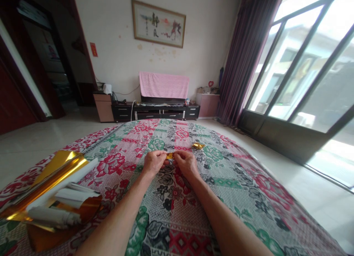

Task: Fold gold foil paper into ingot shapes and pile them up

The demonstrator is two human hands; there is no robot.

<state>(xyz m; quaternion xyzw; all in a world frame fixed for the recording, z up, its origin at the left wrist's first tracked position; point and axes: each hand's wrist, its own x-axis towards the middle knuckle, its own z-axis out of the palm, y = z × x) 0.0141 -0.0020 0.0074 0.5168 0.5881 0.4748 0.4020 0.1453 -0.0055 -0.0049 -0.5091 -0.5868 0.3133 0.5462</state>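
Between my two hands is a small piece of gold foil paper (169, 156), pinched at both ends above the flowered cloth. My left hand (154, 162) grips its left end with thumb and fingers closed. On the other end, my right hand (186, 162) is closed the same way. Fingers cover much of the piece, so its full shape is hidden. A folded gold foil shape (198, 146) lies on the cloth just beyond my right hand, apart from it.
Shiny gold foil sheets (59, 175) and white paper rolls (52, 215) lie at the left of the table. A flowered cloth (218, 182) covers the round table. Farther off stand a low black cabinet (124, 112) and a screen under a pink cloth (164, 85). Glass doors (298, 68) are at right.
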